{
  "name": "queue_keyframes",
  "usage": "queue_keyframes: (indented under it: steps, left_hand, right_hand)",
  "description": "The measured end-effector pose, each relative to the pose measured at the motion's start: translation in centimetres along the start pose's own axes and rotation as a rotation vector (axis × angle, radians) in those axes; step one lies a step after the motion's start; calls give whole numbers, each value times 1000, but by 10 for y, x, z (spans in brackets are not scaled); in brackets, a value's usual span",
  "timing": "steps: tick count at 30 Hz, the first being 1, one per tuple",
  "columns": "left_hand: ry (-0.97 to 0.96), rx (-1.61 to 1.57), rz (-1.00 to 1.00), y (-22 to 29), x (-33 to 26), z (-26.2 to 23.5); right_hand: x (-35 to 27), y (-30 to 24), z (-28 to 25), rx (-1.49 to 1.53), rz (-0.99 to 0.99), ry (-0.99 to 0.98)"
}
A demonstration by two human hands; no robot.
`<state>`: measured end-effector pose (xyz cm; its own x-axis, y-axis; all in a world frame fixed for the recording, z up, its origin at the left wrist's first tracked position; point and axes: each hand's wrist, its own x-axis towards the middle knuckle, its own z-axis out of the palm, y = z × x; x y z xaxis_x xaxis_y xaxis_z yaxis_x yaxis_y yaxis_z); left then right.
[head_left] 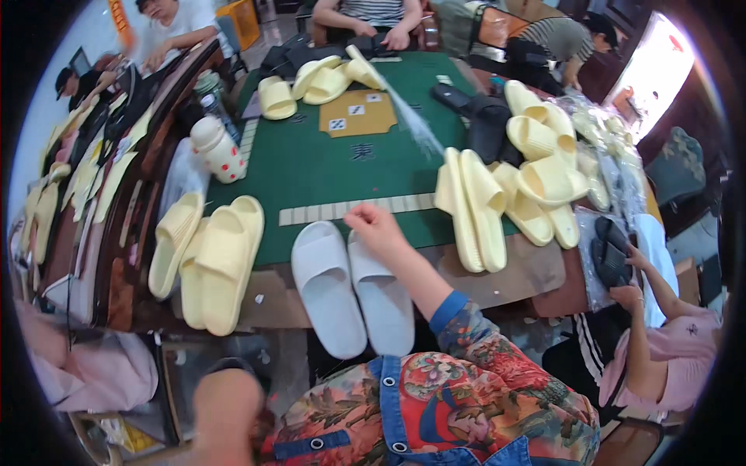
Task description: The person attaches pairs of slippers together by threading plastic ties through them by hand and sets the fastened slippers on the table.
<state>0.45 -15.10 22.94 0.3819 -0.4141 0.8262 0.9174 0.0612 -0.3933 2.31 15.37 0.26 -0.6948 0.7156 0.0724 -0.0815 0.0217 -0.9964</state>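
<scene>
Directly before me, a pair of light grey slippers (326, 299) lies side by side at the table's near edge, toes pointing away. My right hand (371, 227) is over the toe end of the right slipper, its fingers curled into a pinch; whatever they may hold is too small to make out. At the lower left, my left hand (225, 408) is smeared by motion, low and off the table, close to a dark shape I cannot identify. Cream slippers lie on both sides: a group at the left (225, 256) and a larger pile at the right (482, 206).
The green-topped table (295, 171) carries a row of white tiles (350, 210), a dotted white bottle (216, 147), black slippers (489, 116) and more cream slippers (326, 81) at the far side. A person at the right holds a black slipper (612, 252). Others sit around.
</scene>
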Motion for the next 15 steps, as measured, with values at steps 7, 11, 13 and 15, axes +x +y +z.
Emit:
queue_keyframes:
  steps: [7, 11, 13, 15]
  left_hand:
    - [-795, -444, -527, 24, -37, 109]
    - [-774, -449, -333, 9, -7, 109]
    - [-690, -589, -290, 3, -20, 110]
    - [-490, -754, -188, 1, -36, 111]
  right_hand:
    - [2, -1, -13, -33, 29, 13]
    - [1, -13, -9, -35, 72, 40]
    - [2, -8, -13, -44, 60, 44]
    - [3, -9, -7, -44, 39, 17]
